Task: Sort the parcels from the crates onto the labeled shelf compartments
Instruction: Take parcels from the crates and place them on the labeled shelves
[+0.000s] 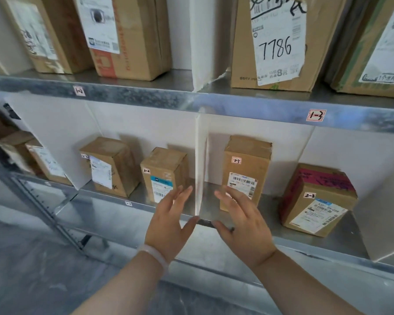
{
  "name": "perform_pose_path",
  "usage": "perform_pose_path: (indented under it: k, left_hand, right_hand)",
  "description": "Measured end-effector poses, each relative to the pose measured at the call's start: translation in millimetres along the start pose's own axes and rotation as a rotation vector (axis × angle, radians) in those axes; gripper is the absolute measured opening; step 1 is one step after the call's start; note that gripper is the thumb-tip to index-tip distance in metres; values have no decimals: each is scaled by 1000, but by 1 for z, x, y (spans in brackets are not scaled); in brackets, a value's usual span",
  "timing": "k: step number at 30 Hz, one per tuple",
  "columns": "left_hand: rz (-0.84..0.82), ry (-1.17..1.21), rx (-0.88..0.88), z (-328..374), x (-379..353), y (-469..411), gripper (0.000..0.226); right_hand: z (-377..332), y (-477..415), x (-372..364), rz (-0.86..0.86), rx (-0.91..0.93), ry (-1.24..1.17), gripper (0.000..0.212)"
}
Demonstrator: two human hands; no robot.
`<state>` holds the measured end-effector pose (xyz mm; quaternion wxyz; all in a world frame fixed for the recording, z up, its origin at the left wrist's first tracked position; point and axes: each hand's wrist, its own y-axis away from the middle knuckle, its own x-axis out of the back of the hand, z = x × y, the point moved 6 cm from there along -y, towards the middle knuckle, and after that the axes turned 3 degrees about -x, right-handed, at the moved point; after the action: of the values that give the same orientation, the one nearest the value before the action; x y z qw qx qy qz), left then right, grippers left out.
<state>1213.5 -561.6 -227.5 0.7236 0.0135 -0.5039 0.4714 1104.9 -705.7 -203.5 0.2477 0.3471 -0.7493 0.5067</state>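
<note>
At the steel shelf [268, 215], left hand [168, 221] and right hand [243, 226], fingers wide, astride a white divider [201, 167]; grey floor [43, 280] below.

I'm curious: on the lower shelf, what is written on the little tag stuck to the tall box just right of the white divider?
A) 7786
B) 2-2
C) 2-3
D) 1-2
C: the tall box standing right of the white divider carries a small handwritten tag near its top that reads 2-3.
</note>
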Motion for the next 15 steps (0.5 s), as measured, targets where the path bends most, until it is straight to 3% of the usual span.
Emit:
perform_pose_path:
  k: [7,12,15]
  left_hand:
    - [56,40,40,-65,34,-25,73]
    - [-10,58,46,-120,44,-61,76]
    - [-71,96,82,-149,36,-81,81]
  right_hand:
    - [-55,-33,-56,-224,-30,-80,63]
    - [-72,-53,-121,-285,-383,-270,102]
    - [-63,-62,-155,-263,-658,-384,104]
